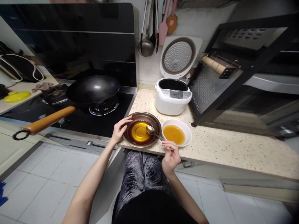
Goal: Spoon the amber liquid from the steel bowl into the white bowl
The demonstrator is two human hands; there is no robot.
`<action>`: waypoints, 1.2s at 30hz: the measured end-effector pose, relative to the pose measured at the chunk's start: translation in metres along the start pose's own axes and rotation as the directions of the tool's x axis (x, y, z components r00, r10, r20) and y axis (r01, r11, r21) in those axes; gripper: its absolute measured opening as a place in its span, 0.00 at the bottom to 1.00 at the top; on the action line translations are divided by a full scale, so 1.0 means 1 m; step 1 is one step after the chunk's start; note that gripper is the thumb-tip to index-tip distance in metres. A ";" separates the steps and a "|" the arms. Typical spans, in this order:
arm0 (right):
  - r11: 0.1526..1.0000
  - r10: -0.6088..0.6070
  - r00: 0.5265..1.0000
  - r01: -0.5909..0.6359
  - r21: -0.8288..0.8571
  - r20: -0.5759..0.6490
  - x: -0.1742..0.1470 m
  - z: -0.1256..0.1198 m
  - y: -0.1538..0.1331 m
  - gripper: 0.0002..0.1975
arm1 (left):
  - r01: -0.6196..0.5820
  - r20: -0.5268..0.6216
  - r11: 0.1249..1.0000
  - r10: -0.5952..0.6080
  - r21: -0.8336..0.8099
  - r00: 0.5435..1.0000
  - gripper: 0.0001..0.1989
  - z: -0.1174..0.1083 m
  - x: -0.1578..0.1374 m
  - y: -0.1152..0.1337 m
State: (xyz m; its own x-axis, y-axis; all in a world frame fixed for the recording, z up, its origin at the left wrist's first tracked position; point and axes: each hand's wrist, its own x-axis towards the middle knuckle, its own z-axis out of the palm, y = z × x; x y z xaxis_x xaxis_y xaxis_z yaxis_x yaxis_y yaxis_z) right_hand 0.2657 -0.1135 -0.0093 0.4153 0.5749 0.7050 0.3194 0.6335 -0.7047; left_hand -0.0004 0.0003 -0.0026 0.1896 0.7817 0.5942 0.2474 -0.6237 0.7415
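Note:
A wide metal bowl [155,124] of amber, oil-like liquid sits at the counter's front edge. My left hand [119,130] steadies its left rim, fingers curled over the edge. In my right hand [171,157] is a metal spoon [150,129], gripped by the handle. The spoon's bowl hangs over the right part of the amber liquid; I cannot tell whether it touches the surface. Just right of the metal bowl stands a white bowl [188,134] with cloudy orange-yellow liquid, and the spoon handle passes by its left edge.
Behind the bowls stands a white rice cooker [173,104], lid raised. A black wok [93,90] rests on the stove to the left, its wooden handle [50,119] jutting toward me. A black metal rack [205,109] stands at right. Utensils [146,46] hang on the wall.

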 end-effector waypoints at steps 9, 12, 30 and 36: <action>0.999 0.035 0.986 -0.036 -0.006 -0.162 0.021 -0.015 -0.004 0.08 | 0.001 -0.002 1.000 -0.001 -0.002 1.000 0.20 -0.001 -0.001 -0.003; 0.998 0.039 0.981 -0.047 -0.036 -0.190 0.027 -0.022 -0.002 0.08 | 0.004 -0.003 1.000 -0.004 -0.005 1.000 0.20 -0.001 -0.001 -0.004; 0.860 -0.371 0.895 0.432 -0.271 0.249 0.031 -0.058 0.030 0.13 | 0.011 -0.003 1.000 -0.011 -0.008 1.000 0.20 0.000 -0.001 -0.004; 0.822 -0.392 0.836 0.506 -0.262 0.384 0.028 -0.068 0.039 0.17 | 0.011 -0.005 1.000 -0.011 -0.013 1.000 0.19 -0.001 -0.001 -0.004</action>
State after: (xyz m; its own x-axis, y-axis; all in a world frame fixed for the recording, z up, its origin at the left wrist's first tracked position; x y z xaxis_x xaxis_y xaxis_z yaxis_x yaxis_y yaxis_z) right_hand 0.3475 -0.1080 -0.0225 -0.1047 0.4310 0.8963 0.6954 0.6760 -0.2438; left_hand -0.0022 0.0024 -0.0063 0.1816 0.7887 0.5874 0.2376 -0.6148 0.7520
